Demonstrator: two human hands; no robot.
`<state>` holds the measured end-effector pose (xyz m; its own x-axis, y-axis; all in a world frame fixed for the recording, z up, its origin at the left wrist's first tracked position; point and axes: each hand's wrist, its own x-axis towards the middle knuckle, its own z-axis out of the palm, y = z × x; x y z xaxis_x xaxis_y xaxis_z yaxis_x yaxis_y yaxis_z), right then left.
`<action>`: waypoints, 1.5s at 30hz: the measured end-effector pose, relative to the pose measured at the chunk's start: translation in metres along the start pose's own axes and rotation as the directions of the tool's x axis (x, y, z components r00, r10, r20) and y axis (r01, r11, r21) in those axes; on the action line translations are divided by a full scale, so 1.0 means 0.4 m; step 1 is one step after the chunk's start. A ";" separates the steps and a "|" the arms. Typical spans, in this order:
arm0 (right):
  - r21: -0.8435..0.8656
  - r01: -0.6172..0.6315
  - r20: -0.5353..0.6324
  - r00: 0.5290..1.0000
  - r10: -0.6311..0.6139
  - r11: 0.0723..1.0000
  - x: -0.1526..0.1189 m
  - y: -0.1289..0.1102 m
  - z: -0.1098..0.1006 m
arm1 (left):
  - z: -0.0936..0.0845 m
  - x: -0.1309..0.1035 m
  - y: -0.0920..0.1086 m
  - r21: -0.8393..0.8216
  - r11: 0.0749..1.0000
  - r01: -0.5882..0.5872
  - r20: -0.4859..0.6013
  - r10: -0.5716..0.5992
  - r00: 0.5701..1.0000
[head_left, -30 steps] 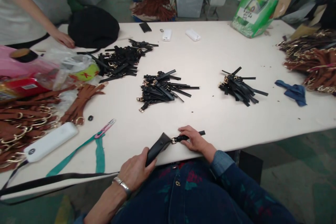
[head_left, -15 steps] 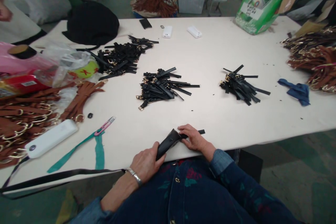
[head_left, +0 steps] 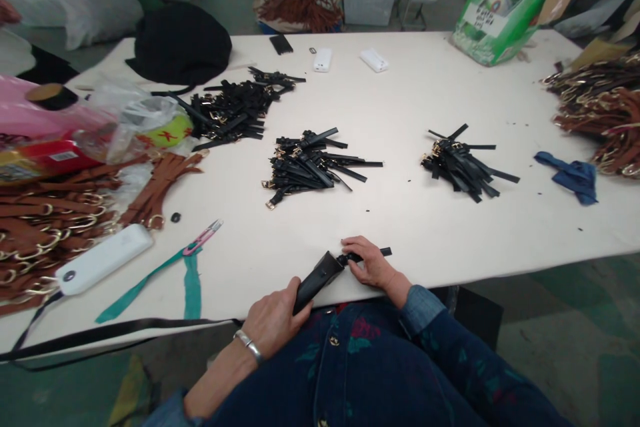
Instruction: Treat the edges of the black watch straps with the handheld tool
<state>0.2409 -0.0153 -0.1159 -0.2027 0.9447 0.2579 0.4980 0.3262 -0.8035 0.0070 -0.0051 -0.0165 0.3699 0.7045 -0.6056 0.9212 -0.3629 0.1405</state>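
My left hand (head_left: pixel 273 320), with a silver bracelet at the wrist, is wrapped round a wide black leather-like piece (head_left: pixel 319 281) at the table's front edge. Just right of that piece, my right hand (head_left: pixel 369 263) pinches a narrow black strap (head_left: pixel 354 257), whose free end sticks out to the right. The strap lies close to the wide piece's upper end; whether they are joined I cannot tell. Beyond my hands lie a middle pile of black buckled straps (head_left: pixel 305 163) and a smaller pile (head_left: pixel 463 167) to its right.
On the white table (head_left: pixel 240 260) are pink snips (head_left: pixel 204 237) with teal ribbon, a white device (head_left: pixel 105 259), brown straps (head_left: pixel 55 213), a black cap (head_left: pixel 183 43), a blue cloth (head_left: pixel 570 175) and a green box (head_left: pixel 500 13). Part of another person's hand shows at the upper left.
My left hand and the wide piece have shifted slightly left, opening a small gap to my right hand, where more of the narrow strap shows. The view has shifted slightly.
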 end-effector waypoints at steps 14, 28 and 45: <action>-0.028 -0.062 -0.060 0.996 0.060 0.998 -0.002 -0.002 0.010 | 0.016 -0.008 -0.036 -0.069 0.992 0.107 -0.029 -0.110 0.994; -0.096 -0.045 -0.063 0.997 0.039 0.994 -0.001 0.002 0.008 | -0.045 0.016 0.009 0.039 0.999 0.038 -0.060 -0.035 0.998; -0.304 -0.170 -0.006 0.984 0.176 0.937 -0.035 -0.041 -0.018 | -0.087 -0.002 -0.003 0.025 1.000 -0.018 -0.013 0.019 1.000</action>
<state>0.2417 -0.0336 -0.1024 -0.1064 0.9876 0.1154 0.7575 0.1557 -0.6340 0.0099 0.0159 0.0112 0.3885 0.7053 -0.5930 0.9109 -0.3910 0.1318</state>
